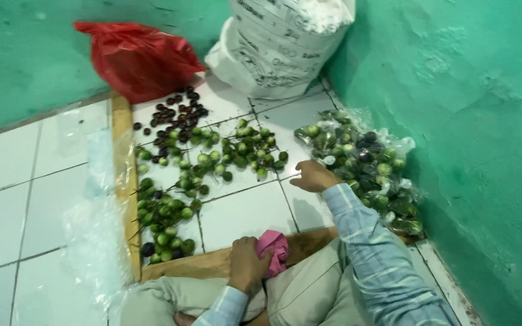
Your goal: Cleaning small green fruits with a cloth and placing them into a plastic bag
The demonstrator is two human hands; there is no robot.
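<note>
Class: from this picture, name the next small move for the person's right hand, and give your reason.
Probably reaching into the clear plastic bag of round green and dark fruits: the right hand looks empty on the white tile beside it, while the left hand grips a pink cloth.

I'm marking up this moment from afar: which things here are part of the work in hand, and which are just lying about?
In the work:
- right hand, reaching toward the clear bag of fruits
- left hand, gripping a pink cloth
- green fruits and dark fruits in separate heaps on the tiles

Lying about:
- red plastic bag
- white sack
- wooden frame
- loose clear plastic
</note>
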